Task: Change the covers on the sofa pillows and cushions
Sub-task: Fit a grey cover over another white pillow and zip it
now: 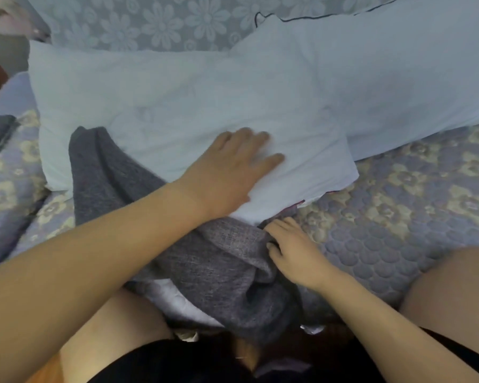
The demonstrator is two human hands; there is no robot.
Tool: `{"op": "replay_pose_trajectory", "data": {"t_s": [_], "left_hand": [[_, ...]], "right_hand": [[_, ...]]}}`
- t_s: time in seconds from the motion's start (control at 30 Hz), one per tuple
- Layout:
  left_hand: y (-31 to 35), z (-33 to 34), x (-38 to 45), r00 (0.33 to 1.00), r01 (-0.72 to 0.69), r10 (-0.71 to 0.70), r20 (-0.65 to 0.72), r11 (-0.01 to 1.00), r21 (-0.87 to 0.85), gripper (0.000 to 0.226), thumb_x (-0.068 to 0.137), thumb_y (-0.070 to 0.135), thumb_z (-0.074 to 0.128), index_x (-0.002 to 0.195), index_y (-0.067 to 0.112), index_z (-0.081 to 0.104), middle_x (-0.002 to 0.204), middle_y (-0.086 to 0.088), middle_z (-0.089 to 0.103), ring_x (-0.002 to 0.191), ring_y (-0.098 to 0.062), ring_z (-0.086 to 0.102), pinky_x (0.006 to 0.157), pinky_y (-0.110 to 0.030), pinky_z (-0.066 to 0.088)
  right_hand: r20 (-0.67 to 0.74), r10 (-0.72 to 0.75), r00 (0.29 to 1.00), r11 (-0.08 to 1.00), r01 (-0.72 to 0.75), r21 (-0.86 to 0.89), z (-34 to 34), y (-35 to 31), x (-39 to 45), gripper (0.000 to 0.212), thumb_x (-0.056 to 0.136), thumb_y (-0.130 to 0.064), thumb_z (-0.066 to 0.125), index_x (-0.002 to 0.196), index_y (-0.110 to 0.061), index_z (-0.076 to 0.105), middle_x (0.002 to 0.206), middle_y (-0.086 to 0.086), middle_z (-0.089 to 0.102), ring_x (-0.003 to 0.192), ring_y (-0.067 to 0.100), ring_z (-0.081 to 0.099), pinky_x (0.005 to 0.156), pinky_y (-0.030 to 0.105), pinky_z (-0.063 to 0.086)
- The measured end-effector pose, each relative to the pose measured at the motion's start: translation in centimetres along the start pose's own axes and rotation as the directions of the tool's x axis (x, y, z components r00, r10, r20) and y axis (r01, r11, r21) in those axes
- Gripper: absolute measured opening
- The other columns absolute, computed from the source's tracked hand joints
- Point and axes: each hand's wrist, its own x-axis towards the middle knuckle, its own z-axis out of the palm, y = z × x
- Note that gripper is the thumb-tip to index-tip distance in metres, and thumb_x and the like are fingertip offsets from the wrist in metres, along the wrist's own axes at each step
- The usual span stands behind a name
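Quilted floral sofa seat (398,217); floral backrest (155,23) behind white pillows (177,87).

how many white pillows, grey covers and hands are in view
white pillows: 2, one under the left hand at, one behind at
grey cover: 1
hands: 2, the right hand on the cover
total: 5

The near end of the white fabric pillow insert (177,100) is hidden inside the grey woven cushion cover (219,272). The right hand (293,252) curls into the cover's edge, its fingertips buried in the folds. A second white pillow (398,73) runs off the right edge. The left hand's (233,167) fingers are motion-blurred.
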Motion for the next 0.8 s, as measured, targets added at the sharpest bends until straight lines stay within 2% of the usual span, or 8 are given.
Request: {"op": "replay_pose_trajectory", "data": {"t_s": [0.07,0.17,0.37,0.47,0.57,0.63,0.7,0.8], "left_hand": [[1.6,-0.3,2.9,0.983,-0.184,0.183,0.013,0.978,0.100,0.096,0.085,0.050,0.072,0.161,0.030,0.016,0.169,-0.013,0.004,0.155,-0.040,0.003,0.124,-0.055,0.007],[4.5,-0.8,8.0,0.950,-0.311,0.307,0.055,0.924,0.221,0.090,0.090,0.060,0.060,0.162,0.027,0.016,0.170,-0.010,0.005,0.156,-0.038,-0.002,0.124,-0.057,0.000],[5.5,0.8,14.3,0.930,-0.353,0.291,0.227,0.878,0.324,0.076,0.096,0.053,0.051,0.160,0.027,0.020,0.158,-0.008,0.039,0.151,-0.026,0.026,0.125,-0.050,-0.001],[1.7,1.8,12.8,0.911,-0.336,0.273,0.309,0.925,0.175,0.052,0.101,0.043,0.046,0.151,0.032,0.041,0.142,0.001,0.059,0.138,-0.020,0.045,0.124,-0.036,0.006],[-0.4,3.0,7.4,0.856,-0.364,0.298,0.423,0.927,0.085,0.035,0.098,0.030,0.049,0.126,0.041,0.065,0.114,0.011,0.071,0.120,-0.015,0.058,0.126,-0.038,0.007],[-0.4,3.8,3.1,0.809,-0.341,0.321,0.492,0.939,-0.052,0.028,0.092,0.023,0.053,0.108,0.030,0.074,0.101,0.005,0.073,0.118,-0.022,0.057,0.122,-0.038,0.024],[0.2,4.2,0.2,0.780,-0.314,0.338,0.527,0.939,-0.138,0.023,0.090,0.020,0.055,0.102,0.019,0.075,0.108,-0.006,0.070,0.127,-0.029,0.050,0.113,-0.035,0.038],[0.8,5.0,-1.5,0.781,-0.235,0.326,0.533,0.944,-0.233,0.024,0.089,0.021,0.055,0.105,0.018,0.072,0.114,-0.008,0.068,0.131,-0.028,0.046,0.110,-0.032,0.040]], "right_hand": [[-0.047,0.039,0.998,0.998,-0.037,0.045,-0.1,-0.3,0.0,0.023,0.085,-0.006,0.057,0.105,-0.017,0.059,0.098,-0.009,0.052,0.099,0.015,0.041,0.085,0.027,0.038],[-0.080,0.043,0.996,0.997,-0.037,0.070,0.0,-0.4,-0.5,0.025,0.083,-0.002,0.057,0.103,-0.017,0.060,0.096,-0.006,0.056,0.098,0.016,0.043,0.083,0.025,0.037],[-0.058,0.053,0.997,0.996,-0.048,0.071,0.6,0.6,-1.1,0.021,0.083,-0.003,0.050,0.097,-0.015,0.059,0.093,-0.001,0.058,0.094,0.019,0.042,0.081,0.036,0.041],[-0.064,0.032,0.997,0.999,-0.032,0.000,-0.4,2.2,-0.9,0.023,0.076,-0.004,0.047,0.093,-0.016,0.056,0.090,0.000,0.058,0.088,0.021,0.042,0.077,0.041,0.043],[-0.069,0.006,0.998,0.998,-0.010,-0.060,-2.0,3.6,0.2,0.027,0.073,-0.006,0.049,0.096,-0.019,0.056,0.091,-0.002,0.058,0.086,0.019,0.041,0.076,0.040,0.044],[-0.037,-0.050,0.998,0.993,0.046,-0.109,-2.5,3.9,1.2,0.026,0.073,-0.008,0.052,0.096,-0.020,0.056,0.090,-0.004,0.057,0.086,0.019,0.041,0.073,0.042,0.044],[0.019,-0.108,0.994,0.988,0.110,-0.112,-2.3,3.5,1.8,0.024,0.072,-0.009,0.054,0.093,-0.021,0.055,0.088,-0.006,0.054,0.085,0.018,0.040,0.071,0.043,0.044],[0.032,-0.176,0.984,0.979,0.178,-0.095,-1.2,2.5,1.8,0.024,0.070,-0.006,0.055,0.089,-0.020,0.052,0.087,-0.006,0.051,0.086,0.017,0.041,0.071,0.042,0.043]]}}
